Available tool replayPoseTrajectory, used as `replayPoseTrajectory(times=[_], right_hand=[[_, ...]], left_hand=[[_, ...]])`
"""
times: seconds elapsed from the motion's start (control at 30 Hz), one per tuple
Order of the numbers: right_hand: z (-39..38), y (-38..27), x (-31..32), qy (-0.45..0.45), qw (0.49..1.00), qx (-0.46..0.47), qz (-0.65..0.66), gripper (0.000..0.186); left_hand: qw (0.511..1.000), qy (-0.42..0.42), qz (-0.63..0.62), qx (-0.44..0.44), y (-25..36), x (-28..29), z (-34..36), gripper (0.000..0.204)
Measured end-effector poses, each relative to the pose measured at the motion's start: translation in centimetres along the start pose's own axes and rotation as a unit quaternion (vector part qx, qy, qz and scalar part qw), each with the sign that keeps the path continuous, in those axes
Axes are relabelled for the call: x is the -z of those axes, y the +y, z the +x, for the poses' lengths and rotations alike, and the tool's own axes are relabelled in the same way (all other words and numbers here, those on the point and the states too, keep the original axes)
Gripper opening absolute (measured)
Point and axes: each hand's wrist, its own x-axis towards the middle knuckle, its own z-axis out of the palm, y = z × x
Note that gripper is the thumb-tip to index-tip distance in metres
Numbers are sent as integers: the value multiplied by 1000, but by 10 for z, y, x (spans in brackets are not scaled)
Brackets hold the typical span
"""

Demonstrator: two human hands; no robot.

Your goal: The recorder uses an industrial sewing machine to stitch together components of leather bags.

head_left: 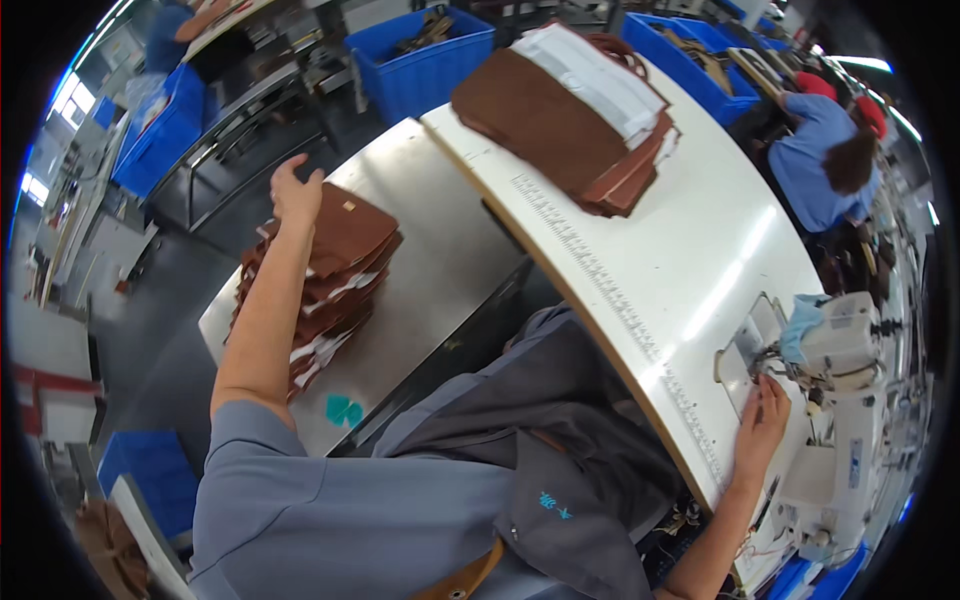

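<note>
My left hand (297,203) is open, fingers spread, at the far-left edge of the brown stack (355,235); contact cannot be confirmed. The stack lies to its right on the smooth metal table (445,240), nearer this hand. Pieces: flat, matte, round-cornered, with white layers between. My right hand (763,420), fingers bent, is beside the white sewing machine (845,340); I cannot tell its grip

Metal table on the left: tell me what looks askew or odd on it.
The brown stack looks uneven: its layers jut out raggedly instead of lining up. A small teal piece also lies apart from it on the metal table, its colour unlike the stack's. No spill is visible there.
</note>
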Motion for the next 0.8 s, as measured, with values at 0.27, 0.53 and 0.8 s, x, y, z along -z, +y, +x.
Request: replayPoseTrajectory(times=[0.27, 0.53, 0.8], right_hand=[[2, -8, 3, 23, 1000, -5, 9, 28], [7, -11, 7, 40, 999, 1, 30, 29], [21, -16, 5, 36, 997, 25, 70, 31]], left_hand=[[874, -173, -189, -414, 315, -77, -30, 29], [926, -200, -18, -319, 429, -177, -39, 66], [912, -205, -346, -77, 401, -223, 30, 60]])
